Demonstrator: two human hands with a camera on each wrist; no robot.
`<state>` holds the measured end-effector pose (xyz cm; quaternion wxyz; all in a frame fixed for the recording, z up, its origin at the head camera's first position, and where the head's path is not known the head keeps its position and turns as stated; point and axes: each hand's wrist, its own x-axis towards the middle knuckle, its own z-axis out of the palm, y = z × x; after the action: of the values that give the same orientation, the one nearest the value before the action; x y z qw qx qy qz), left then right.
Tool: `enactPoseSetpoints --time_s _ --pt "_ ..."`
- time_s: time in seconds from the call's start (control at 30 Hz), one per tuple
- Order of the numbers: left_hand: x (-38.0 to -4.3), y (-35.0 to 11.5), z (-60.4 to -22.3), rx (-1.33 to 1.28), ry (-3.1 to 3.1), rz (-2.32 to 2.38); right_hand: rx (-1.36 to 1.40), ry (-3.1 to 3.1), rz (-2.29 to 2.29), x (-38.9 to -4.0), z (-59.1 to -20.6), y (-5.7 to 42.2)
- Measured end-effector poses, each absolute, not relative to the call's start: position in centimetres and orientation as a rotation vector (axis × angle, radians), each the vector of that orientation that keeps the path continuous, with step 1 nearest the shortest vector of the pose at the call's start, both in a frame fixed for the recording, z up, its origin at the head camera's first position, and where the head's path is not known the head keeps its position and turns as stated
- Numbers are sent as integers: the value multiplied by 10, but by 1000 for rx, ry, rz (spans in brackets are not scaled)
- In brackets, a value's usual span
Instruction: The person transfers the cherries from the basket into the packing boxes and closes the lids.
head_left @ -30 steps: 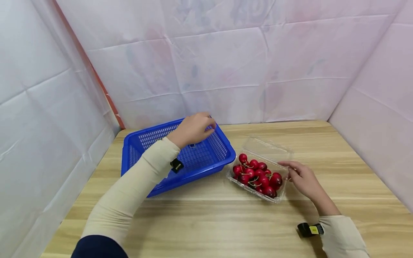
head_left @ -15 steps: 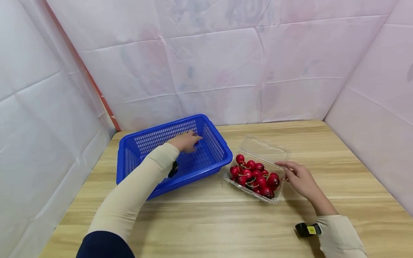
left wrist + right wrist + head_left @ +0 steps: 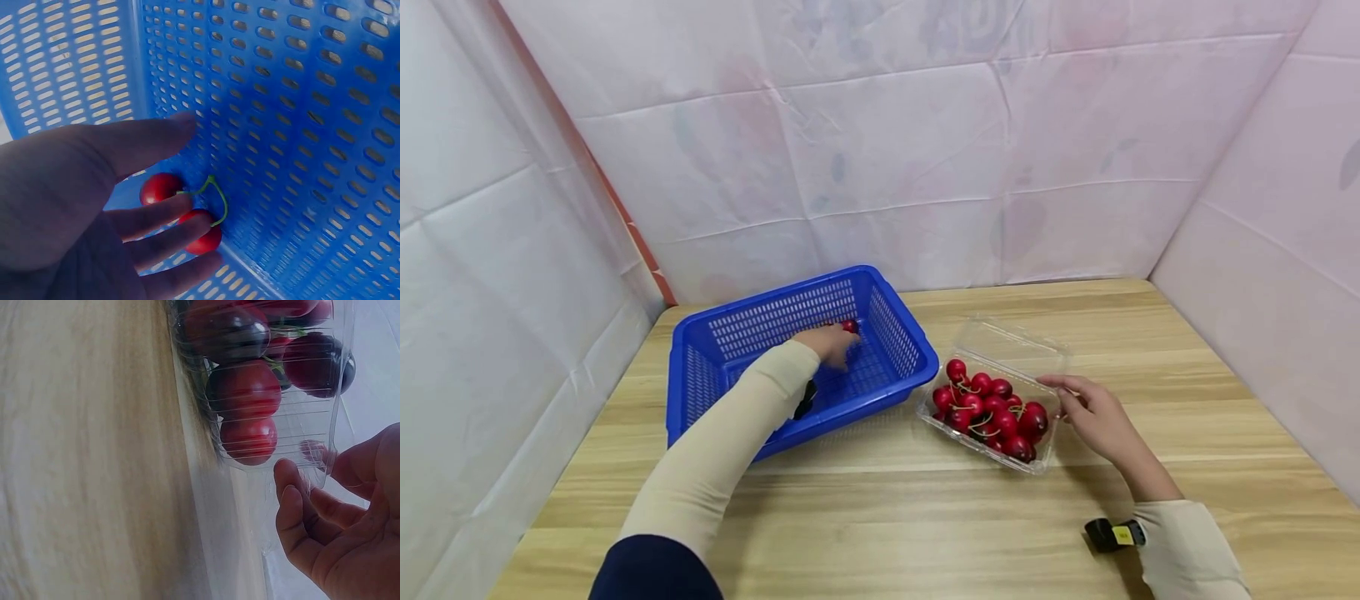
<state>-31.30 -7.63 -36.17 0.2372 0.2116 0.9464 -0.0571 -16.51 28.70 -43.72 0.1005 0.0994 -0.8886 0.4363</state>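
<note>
Inside the blue plastic basket (image 3: 897, 337), my left hand (image 3: 829, 343) is lowered with its fingers loosely extended. In the left wrist view, two red cherries (image 3: 159, 186) on a joined green stem (image 3: 224, 203) lie beyond the fingers, against the basket wall, partly covered by them; thumb and fingers stand apart. My right hand (image 3: 1097, 419) pinches the near right corner of a clear plastic clamshell box (image 3: 1037, 467), thumb and forefinger at its rim. Red cherries (image 3: 992, 417) with stems fill the box, whose clear lid (image 3: 1011, 343) is folded back.
The basket and box stand side by side on a wood-grain table (image 3: 880, 525). Pale printed cloth (image 3: 887, 167) hangs behind and along both sides. A black wrist device (image 3: 1108, 535) sits by the right sleeve.
My left hand has gone down into the basket and its fingers have spread, leaving the cherries at the back. My right hand has kept its place at the box. The view has shifted slightly.
</note>
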Motion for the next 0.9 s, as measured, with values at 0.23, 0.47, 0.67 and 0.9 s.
enactPoseSetpoints --time_s 0.23,0.47,0.67,0.9 --pt "-310 -81 -362 535 2588 -108 284 -2629 1281 -165 -436 287" --pt "-308 -86 -360 468 2588 -110 294 -2624 1272 -167 -437 286" --pt "-313 -90 -356 497 2556 -151 285 -2638 1254 -168 -436 286" --pt "-311 -96 -345 640 2567 -128 290 -2646 1235 -169 -437 287"
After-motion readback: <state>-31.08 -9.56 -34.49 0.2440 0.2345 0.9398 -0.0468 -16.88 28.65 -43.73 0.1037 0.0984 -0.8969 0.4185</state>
